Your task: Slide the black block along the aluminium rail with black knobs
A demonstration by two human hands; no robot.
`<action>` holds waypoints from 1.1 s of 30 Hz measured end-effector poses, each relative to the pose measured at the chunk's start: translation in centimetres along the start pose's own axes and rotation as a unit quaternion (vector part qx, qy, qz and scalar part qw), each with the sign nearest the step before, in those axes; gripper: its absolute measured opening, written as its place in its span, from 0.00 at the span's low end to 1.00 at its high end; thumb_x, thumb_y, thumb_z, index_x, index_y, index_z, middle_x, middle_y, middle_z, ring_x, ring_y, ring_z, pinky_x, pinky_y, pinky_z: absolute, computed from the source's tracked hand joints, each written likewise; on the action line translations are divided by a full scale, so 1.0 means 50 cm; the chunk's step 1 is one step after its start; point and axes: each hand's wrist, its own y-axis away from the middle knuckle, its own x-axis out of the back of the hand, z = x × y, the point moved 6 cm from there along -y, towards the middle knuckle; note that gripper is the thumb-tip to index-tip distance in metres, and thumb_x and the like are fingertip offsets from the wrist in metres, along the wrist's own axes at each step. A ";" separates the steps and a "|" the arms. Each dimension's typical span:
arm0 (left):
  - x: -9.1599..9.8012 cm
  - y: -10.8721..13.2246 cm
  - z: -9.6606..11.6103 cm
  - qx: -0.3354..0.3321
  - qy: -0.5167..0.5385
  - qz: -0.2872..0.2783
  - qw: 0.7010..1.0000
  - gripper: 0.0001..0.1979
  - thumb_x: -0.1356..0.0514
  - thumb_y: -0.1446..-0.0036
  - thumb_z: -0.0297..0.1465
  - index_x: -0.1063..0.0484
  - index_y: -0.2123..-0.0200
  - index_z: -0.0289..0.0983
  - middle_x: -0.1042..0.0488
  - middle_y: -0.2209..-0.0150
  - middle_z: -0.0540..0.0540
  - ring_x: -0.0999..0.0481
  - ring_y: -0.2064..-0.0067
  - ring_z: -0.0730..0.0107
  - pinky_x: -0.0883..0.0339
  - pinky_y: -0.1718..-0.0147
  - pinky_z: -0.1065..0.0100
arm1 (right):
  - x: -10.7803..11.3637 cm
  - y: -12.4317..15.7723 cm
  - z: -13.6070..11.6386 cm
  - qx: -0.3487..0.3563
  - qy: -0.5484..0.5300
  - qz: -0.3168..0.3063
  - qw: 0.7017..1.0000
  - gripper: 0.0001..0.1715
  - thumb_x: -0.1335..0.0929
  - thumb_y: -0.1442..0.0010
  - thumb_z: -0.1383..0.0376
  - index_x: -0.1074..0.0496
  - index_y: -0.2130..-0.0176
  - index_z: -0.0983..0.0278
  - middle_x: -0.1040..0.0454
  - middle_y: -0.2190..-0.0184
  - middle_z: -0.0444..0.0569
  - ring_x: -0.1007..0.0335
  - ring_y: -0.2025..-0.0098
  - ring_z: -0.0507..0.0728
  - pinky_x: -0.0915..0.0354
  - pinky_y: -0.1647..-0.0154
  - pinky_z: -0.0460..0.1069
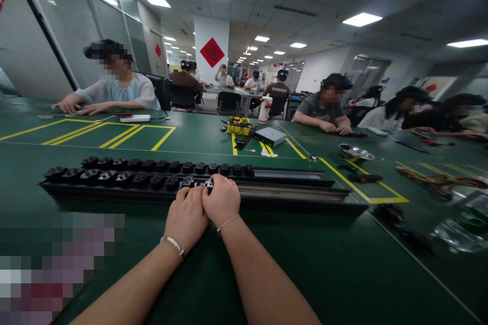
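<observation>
Green work table [267, 274] with yellow tape lines, in a long office where other people sit. We read "PUMPKIN" on the back of one dark shirt [280, 90]. The mark on a red diamond [212, 52] is too small to read. Two long black rails [290, 194] lie side by side, partly filled with black socket pieces [114, 176], too crowded to count. Our left hand [186, 216] and right hand [222, 200] touch each other. Their fingers bend over the near rail's socket pieces, with the fingertips hidden, so we cannot tell whether they grip or press.
</observation>
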 end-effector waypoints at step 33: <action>0.013 -0.001 0.004 0.030 0.012 0.032 0.999 0.17 0.48 0.48 0.31 0.34 0.54 0.35 0.27 0.57 0.42 0.37 0.53 0.56 0.37 0.56 0.58 | 0.022 -0.011 0.029 0.048 0.002 -0.087 0.995 0.16 0.35 0.44 0.58 0.30 0.56 0.57 0.25 0.60 0.45 0.32 0.55 0.54 0.44 0.50 0.51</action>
